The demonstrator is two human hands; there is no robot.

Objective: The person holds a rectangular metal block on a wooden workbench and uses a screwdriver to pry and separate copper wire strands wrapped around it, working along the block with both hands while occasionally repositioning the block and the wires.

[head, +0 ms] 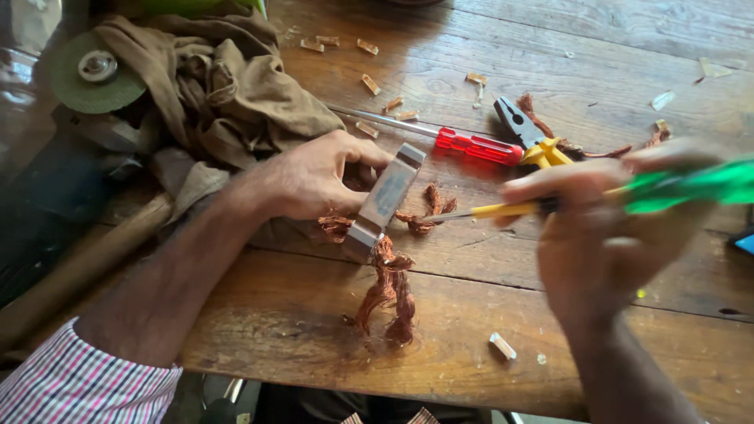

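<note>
Near edge of the wooden counter (298, 338): a small pale offcut (502, 345) lies right of centre, a striped sleeve (71, 389) at the near left corner

Just beyond, a tangle of copper wire (389, 294) trails toward the near edge from a grey metal core (383, 200), which sits mid-counter, tilted on end. More wire bunches at its far right side

Left hand (314, 177) clamped on the core's left flank, fingers wrapped over the top. Right hand (605, 228), blurred, clenched on a green-handled screwdriver (683, 188); its yellow shank and tip point left into the wire beside the core

Handling, as judged: core looks solid, heavy for its size, stiff, with smooth faces that could slip; best gripped across the flat sides, as the left hand does. Wire soft, springy, frayed ends likely sharp; take it in bunches, not by single strands

Farther back: red-handled screwdriver (463, 143) lying crosswise, yellow-handled pliers (530, 137) touching its right end. Wood chips (369, 82) scattered beyond. Far left: crumpled brown cloth (228, 86), a green grinding disc (94, 74), a wooden handle (94, 259) slanting toward the near left

Room: open counter near right and far right; left side crowded by cloth. Near edge close to the trailing wire
</note>
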